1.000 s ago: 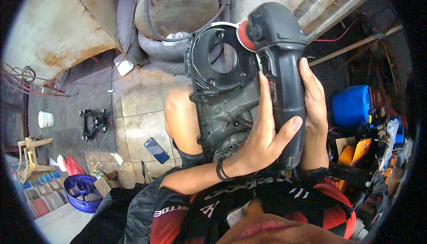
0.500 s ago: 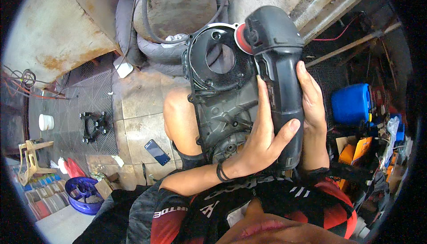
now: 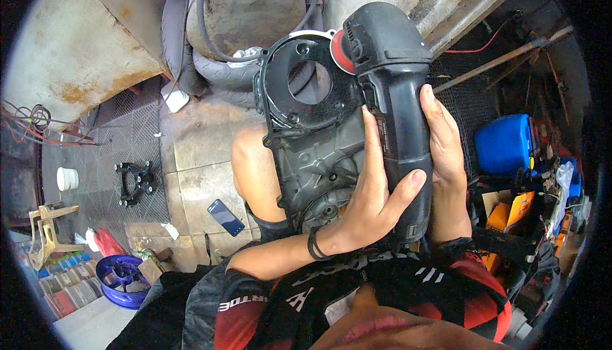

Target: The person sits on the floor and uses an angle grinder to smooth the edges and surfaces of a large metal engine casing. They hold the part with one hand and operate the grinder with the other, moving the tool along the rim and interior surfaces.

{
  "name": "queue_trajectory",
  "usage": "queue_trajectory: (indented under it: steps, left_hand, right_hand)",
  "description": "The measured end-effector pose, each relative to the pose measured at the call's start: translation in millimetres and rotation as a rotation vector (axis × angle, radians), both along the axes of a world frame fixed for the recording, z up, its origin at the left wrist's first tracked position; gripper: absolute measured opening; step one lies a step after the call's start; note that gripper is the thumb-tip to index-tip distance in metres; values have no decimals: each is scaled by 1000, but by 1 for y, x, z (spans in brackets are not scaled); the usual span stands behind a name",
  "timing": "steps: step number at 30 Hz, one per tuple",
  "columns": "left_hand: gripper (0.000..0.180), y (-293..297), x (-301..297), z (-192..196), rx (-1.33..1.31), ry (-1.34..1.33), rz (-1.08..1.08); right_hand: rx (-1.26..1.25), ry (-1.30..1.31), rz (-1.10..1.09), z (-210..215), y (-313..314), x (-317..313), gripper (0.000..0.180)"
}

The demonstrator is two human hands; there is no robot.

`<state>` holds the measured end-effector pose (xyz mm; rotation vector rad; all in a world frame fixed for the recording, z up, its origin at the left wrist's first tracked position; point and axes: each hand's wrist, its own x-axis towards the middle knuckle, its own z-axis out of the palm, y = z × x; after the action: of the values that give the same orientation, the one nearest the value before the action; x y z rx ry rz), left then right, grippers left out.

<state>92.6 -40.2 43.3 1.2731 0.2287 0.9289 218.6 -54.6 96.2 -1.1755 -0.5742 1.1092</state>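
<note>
Both my hands are on a black power sander [image 3: 403,127] with a round red pad [image 3: 341,52]. My left hand [image 3: 370,206] wraps its lower body from the left, thumb across the top and fingers along the side. My right hand [image 3: 446,136] holds the right side of the body, its palm partly behind the tool. Under the sander, beside my bare knee, is a black and grey metal engine casing [image 3: 319,159] with a large round opening. The pad's edge lies at the casing's upper right rim; the tool's head hides that spot.
A phone [image 3: 225,217] lies on the tiled floor, left of my knee. Farther left are a black metal bracket [image 3: 135,183], a white tub [image 3: 67,178] and a purple wheel rim [image 3: 123,282]. On the right stand a blue canister [image 3: 503,146] and an orange box [image 3: 512,213]. Grey hoses [image 3: 203,15] hang at the back.
The sander and the casing appear slightly farther left and up in the view. Both hands keep the same hold on the sander.
</note>
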Motion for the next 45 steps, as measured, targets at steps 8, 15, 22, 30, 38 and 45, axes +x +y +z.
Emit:
queue_trajectory:
  steps: [8,15,22,30,38,45]
  left_hand:
    - [89,2,1,1,-32,-27,0]
    - [90,-3,-1,-4,29,37,5]
    - [90,-6,0,-6,20,59,-39]
    - [90,-1,1,-4,55,58,22]
    - [92,-4,-1,-4,10,46,-6]
    - [93,-11,-4,-5,0,66,-66]
  right_hand:
    - [-22,18,-24,-1,4,1,41]
    - [-33,13,-69,-1,-3,-3,41]
    - [-26,39,-107,-7,-11,-1,42]
    - [-44,-7,-104,-3,1,0,39]
    - [-41,16,-102,-7,-5,-2,42]
    - [-40,25,-122,-10,-16,-3,42]
